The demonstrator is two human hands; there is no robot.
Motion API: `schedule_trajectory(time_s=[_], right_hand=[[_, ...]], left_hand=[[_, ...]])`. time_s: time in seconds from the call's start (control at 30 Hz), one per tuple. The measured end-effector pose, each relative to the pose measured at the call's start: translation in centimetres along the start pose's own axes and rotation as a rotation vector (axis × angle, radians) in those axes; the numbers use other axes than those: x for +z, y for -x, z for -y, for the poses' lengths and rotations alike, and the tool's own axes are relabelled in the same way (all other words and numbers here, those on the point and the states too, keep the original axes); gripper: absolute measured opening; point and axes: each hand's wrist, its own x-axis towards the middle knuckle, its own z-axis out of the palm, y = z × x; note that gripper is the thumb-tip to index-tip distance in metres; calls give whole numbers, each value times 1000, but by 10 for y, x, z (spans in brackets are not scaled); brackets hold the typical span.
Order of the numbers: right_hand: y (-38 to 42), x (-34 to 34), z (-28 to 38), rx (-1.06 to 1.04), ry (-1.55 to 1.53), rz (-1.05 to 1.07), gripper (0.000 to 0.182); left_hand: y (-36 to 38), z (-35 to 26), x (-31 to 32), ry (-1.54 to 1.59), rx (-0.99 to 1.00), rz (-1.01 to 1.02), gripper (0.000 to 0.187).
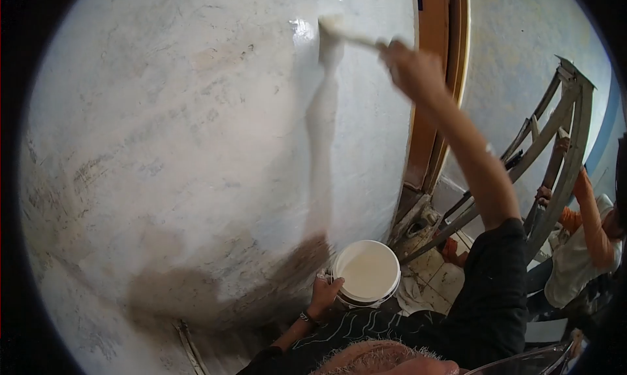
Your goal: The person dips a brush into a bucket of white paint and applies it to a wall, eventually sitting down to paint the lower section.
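Note:
My right hand (413, 69) is raised at the upper middle, closed round the handle of a brush (334, 30). The brush head touches the wall (215, 114), beside a wet, shiny patch. Low in the view, my left hand (324, 295) grips the rim of a white bucket (395, 285), thumb over the edge. Pale, whitish liquid shows inside the bucket, which is held close to my body. The wall is whitish and smoother on the right, with dark scuffs on the left and lower parts.
A brown door frame (431, 100) stands right of the wall. Further right, a wooden ladder (562, 133) leans, with a co-worker (575, 270) in orange sleeves holding it. Crumpled cloth (411, 296) lies on the tiled floor (446, 282). A thin stick (189, 347) is at the lower left.

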Motion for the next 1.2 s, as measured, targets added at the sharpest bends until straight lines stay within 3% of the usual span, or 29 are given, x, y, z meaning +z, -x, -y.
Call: schedule_trajectory(time_s=[0.07, 0.17, 0.3, 0.37, 0.4, 0.47, 0.6, 0.67, 0.77, 0.87, 0.9, 0.93, 1.07, 1.2], right_hand=[[50, 13, 27, -73, -62, 187, 25], [111, 30, 32, -290, -95, 187, 21], [81, -10, 19, -410, -28, 392, 15], [40, -19, 19, -440, 131, 236, 19], [11, -39, 20, -412, 167, 205, 12], [-49, -61, 7, -307, 146, 85, 21], [-158, -95, -38, -277, 188, -431, 21], [-153, -152, -18, -175, 200, -258, 17], [-144, -170, -29, -251, 81, -472, 18], [-135, -158, -16, 9, -49, -360, 18], [-129, -156, 2, 210, -52, -82, 20], [-149, -73, -52, -320, 184, -429, 20], [-49, -56, -3, -222, 150, -88, 17], [-31, -45, -50, -208, -237, -300, 20]], left_hand=[[1, -3, 2, 34, -5, -34, 26], [-3, 5, -2, 74, -19, -37, 26], [-5, 8, -10, 58, 6, 72, 30], [-8, 4, -7, 48, 19, 53, 28], [-4, -2, -1, 36, 29, 15, 25], [-5, -4, 3, 54, 43, -28, 21], [-8, -4, 6, 94, 55, -27, 15], [-9, -1, 3, 62, 64, -29, 15], [-8, 8, -1, 60, 42, -36, 19], [-1, -2, -2, 110, -20, -19, 22], [-3, 2, -5, 92, -24, -9, 23], [-4, 4, -8, 74, -29, 4, 24], [-9, 7, -9, 80, 5, 62, 22], [-15, 14, -10, 53, 52, 52, 22]])
